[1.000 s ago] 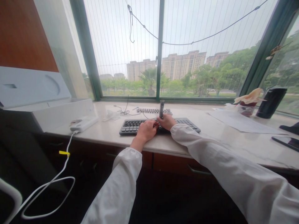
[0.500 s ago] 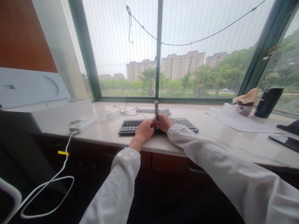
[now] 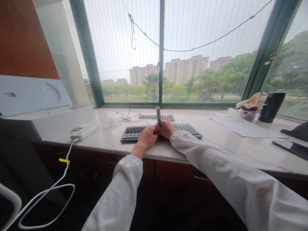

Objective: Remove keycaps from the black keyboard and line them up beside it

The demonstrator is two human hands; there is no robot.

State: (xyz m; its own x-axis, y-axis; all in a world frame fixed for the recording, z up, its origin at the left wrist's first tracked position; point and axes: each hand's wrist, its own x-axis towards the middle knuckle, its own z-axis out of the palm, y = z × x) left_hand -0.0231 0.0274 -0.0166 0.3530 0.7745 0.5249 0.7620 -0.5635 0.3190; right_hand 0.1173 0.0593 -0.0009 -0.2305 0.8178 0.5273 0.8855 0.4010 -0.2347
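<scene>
At the left of the desk (image 3: 228,149), an opened white box (image 3: 68,118) and a white power strip (image 3: 88,130) stand apart from the work. Next comes a thin dark cable (image 3: 126,118), loosely coiled. The black keyboard (image 3: 132,133) lies flat near the front edge of the desk, its middle covered by both hands. The left hand (image 3: 148,137) has its fingers drawn together over it, close against the other hand; whether they pinch anything cannot be told. The right hand (image 3: 166,129) is closed around an upright dark tool (image 3: 158,116), whose lower end is hidden.

Behind the keyboard lie rows of small grey pieces (image 3: 166,117) that look like loose keycaps. If so, a good batch is already off and laid out, and the work seems partway through. Keys fill the visible right end of the keyboard, while its left part seems to mix keys and bare spots; the count left is unclear. Farther right, paper (image 3: 245,126), a black bottle (image 3: 271,107) and a phone (image 3: 290,148) lie outside the work.
</scene>
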